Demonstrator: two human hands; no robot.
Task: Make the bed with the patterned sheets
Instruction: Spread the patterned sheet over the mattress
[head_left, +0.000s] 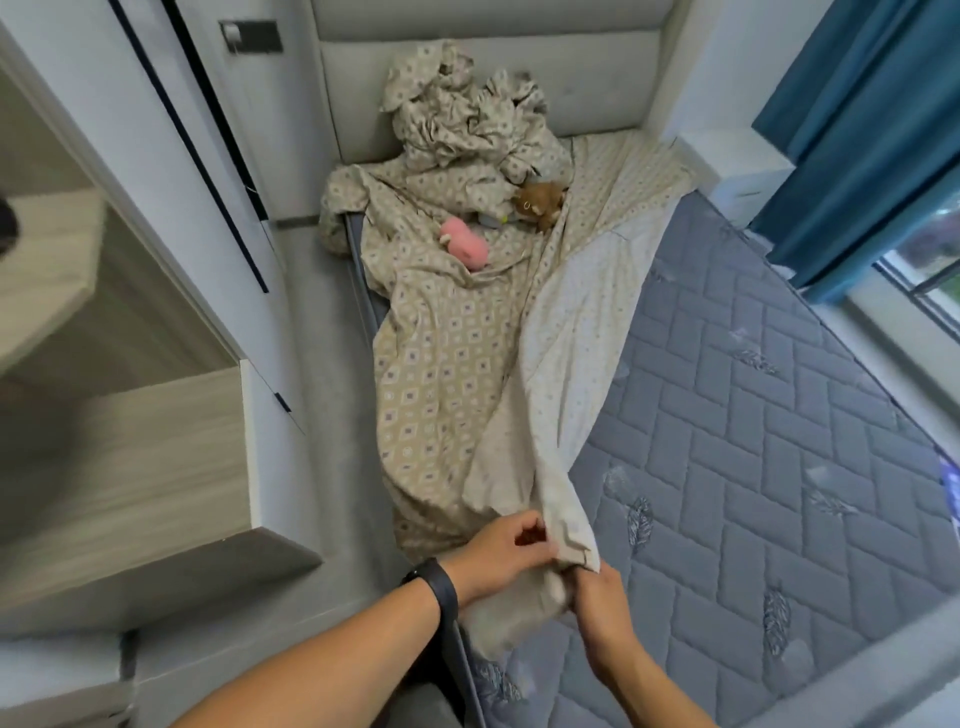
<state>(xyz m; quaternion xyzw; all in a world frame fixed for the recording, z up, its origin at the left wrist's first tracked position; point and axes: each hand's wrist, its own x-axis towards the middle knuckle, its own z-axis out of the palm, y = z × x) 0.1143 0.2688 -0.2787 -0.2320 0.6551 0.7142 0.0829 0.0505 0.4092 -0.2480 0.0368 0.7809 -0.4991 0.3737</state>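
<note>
Near hands: both forearms reach in from the bottom edge and meet at the foot corner of the bed, on its wardrobe side.
Left hand (501, 545): fingers curled, pinching a bunched end of the patterned sheet (447, 374); a black wristband (441, 587) sits on this wrist.
Right hand (597, 592): grip closed round the same gathered corner of cloth, just beside the left, knuckles toward the camera.
Sheet position: it lies in a long rumpled strip down the wardrobe side of the mattress (753, 467), its pale underside folded over along the middle, the near corner lifted in both hands.
Mattress: grey quilted top bare over most of its width toward the window.
Head of bed: a second heap of the same patterned bedding (462, 114) is piled against the padded headboard (597, 78).
Toys: a pink soft toy (465, 247) and a brown soft toy (537, 202) rest on the cloth near that heap.
Surroundings: white wardrobe (171, 156) at the near side, blue curtain (857, 130) by the window opposite.
Step in hand: by my reading, sorting out the foot corner of the sheet before spreading it; the work looks early.
Next move calls for: likely a firm two-handed hold on the corner and a pull across toward the bare side, then seating it at the mattress corner.
Watch for: the toys weighing on the far end may drag or tumble as the cloth shifts.
</note>
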